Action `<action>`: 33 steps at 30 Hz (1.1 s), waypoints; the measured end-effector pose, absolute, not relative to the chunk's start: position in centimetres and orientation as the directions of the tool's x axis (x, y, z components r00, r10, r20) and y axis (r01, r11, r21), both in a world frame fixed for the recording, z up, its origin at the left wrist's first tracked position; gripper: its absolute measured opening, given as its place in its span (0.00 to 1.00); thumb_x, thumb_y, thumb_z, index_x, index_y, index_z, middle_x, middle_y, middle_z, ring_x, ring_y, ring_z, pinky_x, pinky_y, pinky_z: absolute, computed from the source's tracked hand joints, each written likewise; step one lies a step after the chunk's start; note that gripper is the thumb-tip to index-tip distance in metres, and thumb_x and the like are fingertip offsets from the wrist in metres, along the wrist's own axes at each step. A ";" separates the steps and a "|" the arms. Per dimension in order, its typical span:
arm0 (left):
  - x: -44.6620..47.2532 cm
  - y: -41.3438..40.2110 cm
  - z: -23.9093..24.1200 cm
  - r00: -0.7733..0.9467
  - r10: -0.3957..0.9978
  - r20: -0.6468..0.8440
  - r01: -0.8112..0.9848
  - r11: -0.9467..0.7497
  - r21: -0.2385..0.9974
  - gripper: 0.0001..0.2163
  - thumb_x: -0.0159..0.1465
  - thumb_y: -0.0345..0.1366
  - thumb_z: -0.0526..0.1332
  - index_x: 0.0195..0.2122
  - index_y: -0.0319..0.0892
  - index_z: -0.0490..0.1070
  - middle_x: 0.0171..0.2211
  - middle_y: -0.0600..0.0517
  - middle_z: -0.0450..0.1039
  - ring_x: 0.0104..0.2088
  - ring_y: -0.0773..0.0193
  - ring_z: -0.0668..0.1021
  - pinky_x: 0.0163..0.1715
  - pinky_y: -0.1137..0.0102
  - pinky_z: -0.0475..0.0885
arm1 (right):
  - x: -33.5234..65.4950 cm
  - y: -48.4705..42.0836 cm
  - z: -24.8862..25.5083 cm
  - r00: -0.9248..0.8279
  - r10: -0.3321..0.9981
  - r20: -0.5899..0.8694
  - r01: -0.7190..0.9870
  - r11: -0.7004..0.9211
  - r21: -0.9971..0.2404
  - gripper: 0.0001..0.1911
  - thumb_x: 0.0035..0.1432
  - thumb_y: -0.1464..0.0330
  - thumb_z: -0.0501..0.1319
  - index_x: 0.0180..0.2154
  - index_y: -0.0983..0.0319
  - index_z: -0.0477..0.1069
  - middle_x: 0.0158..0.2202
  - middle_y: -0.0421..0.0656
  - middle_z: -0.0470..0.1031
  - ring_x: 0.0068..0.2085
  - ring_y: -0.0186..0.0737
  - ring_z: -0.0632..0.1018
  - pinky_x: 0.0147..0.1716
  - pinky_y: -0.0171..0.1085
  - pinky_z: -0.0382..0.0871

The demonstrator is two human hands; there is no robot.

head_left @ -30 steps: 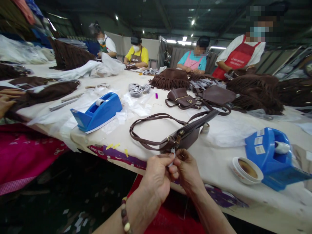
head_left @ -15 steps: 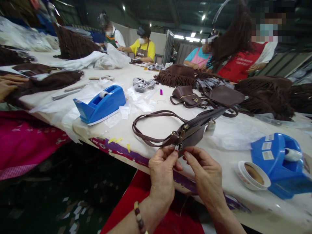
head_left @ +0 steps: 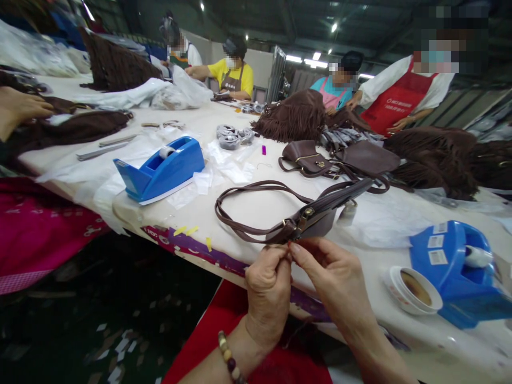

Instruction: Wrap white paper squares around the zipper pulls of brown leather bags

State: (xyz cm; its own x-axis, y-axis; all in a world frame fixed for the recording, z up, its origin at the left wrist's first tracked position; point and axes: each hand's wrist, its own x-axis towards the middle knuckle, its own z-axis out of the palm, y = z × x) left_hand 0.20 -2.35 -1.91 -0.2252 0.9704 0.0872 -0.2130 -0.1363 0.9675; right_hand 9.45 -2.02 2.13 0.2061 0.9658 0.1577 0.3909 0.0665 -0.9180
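Note:
A small dark brown leather handbag (head_left: 320, 224) rests at the table's near edge, its zipper along the top and its looped strap (head_left: 276, 233) lying to the left. My left hand (head_left: 269, 288) is closed in a pinch by the bag's near corner, under the strap's metal fitting. From the other side, the thumb and fingers of my right hand (head_left: 334, 280) pinch at that same spot. The fingertips of both hands meet there and cover whatever small piece is between them; a speck of red shows.
Blue tape dispensers stand left (head_left: 164, 170) and right (head_left: 448, 266), the right one beside a white bowl (head_left: 394, 290) of brown stuff. Further back lie brown bags (head_left: 300, 154) and fringed brown pieces (head_left: 294, 114). Co-workers stand around; one hand (head_left: 26, 106) reaches in at left.
My left hand has turned and closed more tightly; the pale metal bit at its fingertips is now hidden. My right fingertips have moved left to meet it. A co-worker has lowered a fringed piece.

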 end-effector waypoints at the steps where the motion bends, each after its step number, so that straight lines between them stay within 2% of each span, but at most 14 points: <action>1: 0.2 -2.3 -2.0 -0.231 0.968 0.095 -0.216 -0.147 0.965 0.10 0.53 0.22 0.61 0.25 0.44 0.77 0.25 0.53 0.74 0.29 0.66 0.73 0.34 0.77 0.66 | 9.4 -2.0 2.1 0.221 0.959 0.176 0.411 0.071 -0.909 0.10 0.46 0.62 0.63 0.25 0.62 0.74 0.24 0.44 0.78 0.25 0.41 0.76 0.24 0.35 0.69; 3: 0.2 -2.3 -2.1 -0.233 0.968 0.091 -0.228 -0.145 0.963 0.09 0.52 0.22 0.62 0.25 0.43 0.77 0.26 0.52 0.75 0.30 0.66 0.73 0.35 0.77 0.66 | 9.2 -1.9 1.8 0.240 0.949 0.203 0.449 0.077 -0.890 0.09 0.48 0.62 0.62 0.25 0.62 0.73 0.23 0.43 0.77 0.25 0.40 0.75 0.25 0.35 0.68; 6: 0.3 -2.1 -1.8 -0.197 0.980 -0.022 -0.279 -0.034 0.960 0.05 0.54 0.26 0.62 0.30 0.42 0.75 0.23 0.53 0.73 0.23 0.68 0.71 0.25 0.76 0.66 | 9.3 -1.9 1.1 0.256 0.949 0.183 0.424 0.060 -0.904 0.09 0.50 0.62 0.60 0.26 0.62 0.72 0.23 0.42 0.75 0.25 0.38 0.74 0.25 0.35 0.67; 9: 0.2 -1.6 -1.1 -0.067 0.978 -0.198 -0.418 0.153 0.896 0.03 0.54 0.27 0.61 0.25 0.38 0.72 0.16 0.56 0.68 0.14 0.73 0.64 0.15 0.78 0.58 | 9.3 -2.0 0.1 0.301 0.949 0.092 0.233 0.020 -0.972 0.10 0.48 0.62 0.62 0.25 0.62 0.71 0.21 0.39 0.72 0.24 0.36 0.71 0.24 0.34 0.65; 12: -0.1 -1.1 -0.3 0.069 0.955 -0.289 -0.515 0.282 0.809 0.09 0.52 0.23 0.58 0.16 0.35 0.68 0.14 0.54 0.66 0.12 0.77 0.62 0.13 0.79 0.54 | 9.2 -2.0 -0.8 0.313 0.949 -0.026 -0.036 -0.015 -0.999 0.11 0.46 0.62 0.64 0.23 0.63 0.70 0.19 0.38 0.69 0.24 0.34 0.69 0.24 0.33 0.64; 16: -0.5 -0.5 0.5 0.197 0.884 -0.423 -0.610 0.448 0.653 0.09 0.51 0.19 0.56 0.16 0.34 0.65 0.14 0.54 0.64 0.11 0.78 0.60 0.12 0.80 0.53 | 9.1 -1.7 -1.3 0.321 0.938 -0.127 -0.204 -0.062 -0.977 0.11 0.42 0.64 0.69 0.22 0.64 0.72 0.19 0.36 0.68 0.23 0.30 0.65 0.24 0.30 0.60; 19: -0.7 -0.1 0.5 0.388 0.772 -0.504 -0.675 0.610 0.415 0.10 0.50 0.16 0.52 0.19 0.35 0.65 0.14 0.57 0.59 0.10 0.79 0.57 0.11 0.81 0.51 | 9.1 -1.4 -1.4 0.172 0.929 -0.326 -0.496 -0.204 -0.844 0.12 0.35 0.67 0.72 0.21 0.64 0.72 0.18 0.36 0.68 0.22 0.29 0.65 0.21 0.28 0.59; 21: -0.9 0.0 0.2 0.475 0.710 -0.520 -0.671 0.674 0.308 0.10 0.51 0.17 0.50 0.20 0.35 0.64 0.14 0.58 0.56 0.10 0.80 0.55 0.10 0.82 0.51 | 9.1 -1.3 -1.5 0.053 0.907 -0.418 -0.615 -0.300 -0.730 0.13 0.32 0.68 0.72 0.21 0.64 0.71 0.18 0.36 0.69 0.21 0.29 0.67 0.20 0.29 0.61; 26: -1.2 0.1 -0.1 0.557 0.644 -0.525 -0.629 0.739 0.240 0.10 0.56 0.19 0.48 0.23 0.35 0.63 0.16 0.58 0.55 0.11 0.81 0.54 0.10 0.83 0.52 | 9.0 -1.2 -2.5 -0.083 0.865 -0.495 -0.687 -0.409 -0.601 0.10 0.36 0.67 0.69 0.22 0.64 0.71 0.18 0.37 0.68 0.20 0.32 0.68 0.18 0.32 0.64; 30: -1.5 0.1 0.4 0.605 0.573 -0.553 -0.592 0.788 0.168 0.11 0.59 0.19 0.46 0.24 0.33 0.64 0.17 0.57 0.58 0.11 0.82 0.57 0.10 0.85 0.54 | 8.9 -1.2 -2.7 -0.128 0.862 -0.491 -0.736 -0.414 -0.535 0.07 0.37 0.71 0.67 0.23 0.63 0.71 0.22 0.37 0.70 0.23 0.31 0.70 0.25 0.31 0.69; 33: -1.7 0.1 0.6 0.606 0.531 -0.593 -0.589 0.800 0.115 0.12 0.60 0.18 0.45 0.25 0.32 0.64 0.17 0.57 0.58 0.11 0.81 0.58 0.10 0.86 0.55 | 8.8 -1.3 -2.6 -0.133 0.861 -0.491 -0.750 -0.411 -0.518 0.08 0.33 0.74 0.68 0.22 0.63 0.71 0.22 0.36 0.70 0.24 0.28 0.70 0.28 0.28 0.68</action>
